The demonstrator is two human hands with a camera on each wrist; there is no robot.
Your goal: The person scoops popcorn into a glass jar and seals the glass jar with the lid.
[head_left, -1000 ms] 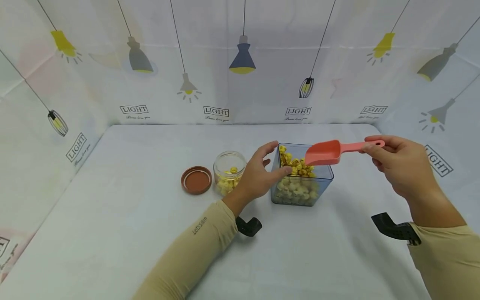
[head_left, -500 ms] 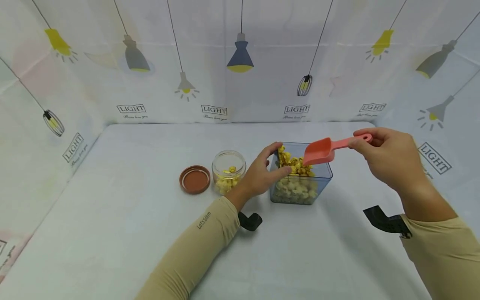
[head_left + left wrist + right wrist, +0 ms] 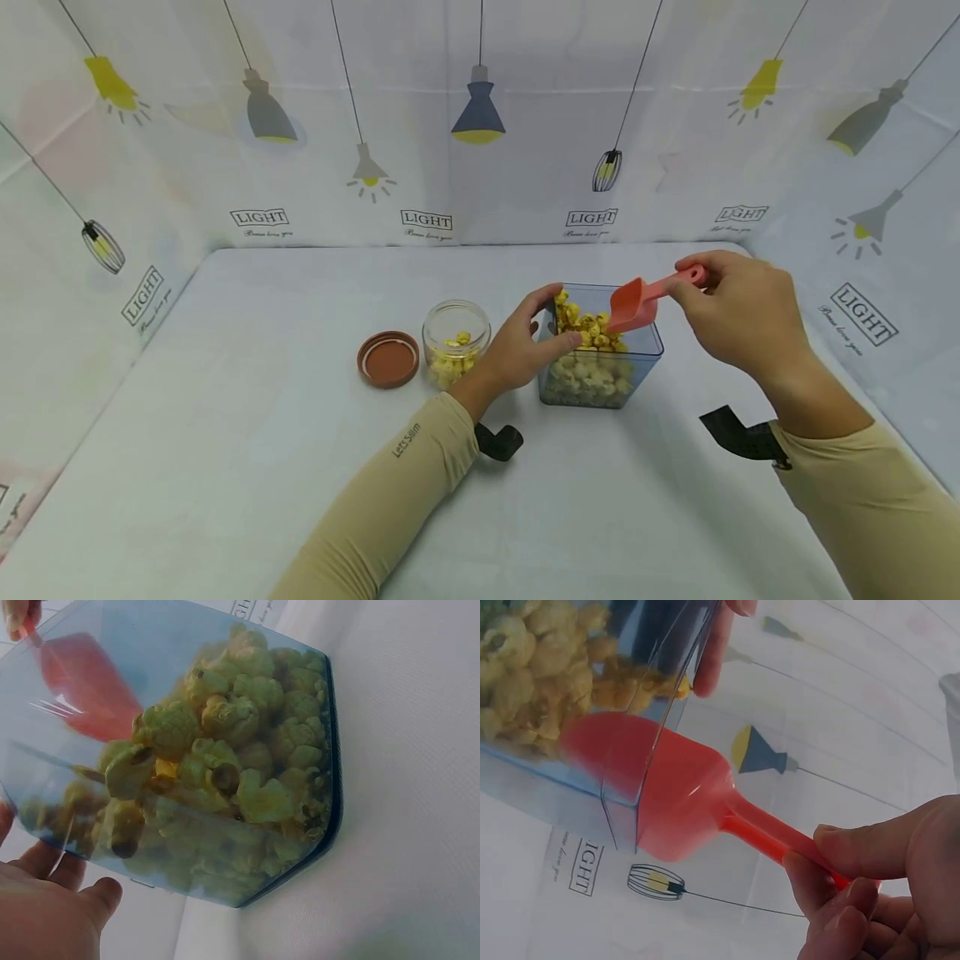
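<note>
A clear blue-tinted container (image 3: 643, 367) partly filled with yellow popcorn (image 3: 225, 712) stands on the table. My left hand (image 3: 521, 346) holds it at the left rim; the thumb reaches over the rim, and the other fingers lie along the outside. Between thumb and fingers, my right hand (image 3: 738, 312) pinches the handle of a pink scoop (image 3: 682, 787). The scoop's blade dips inside the container, its tip against the popcorn. How much popcorn lies in the blade is hidden.
Left of the container stands an open glass jar (image 3: 456, 325) with some popcorn in it. Beside the jar lies a brown lid (image 3: 388, 360). A printed cloth (image 3: 525, 183) backs the white table (image 3: 300, 283).
My right hand has moved left, and the scoop has tilted more steeply, its blade lower against the popcorn. The left hand stays at the container's rim.
</note>
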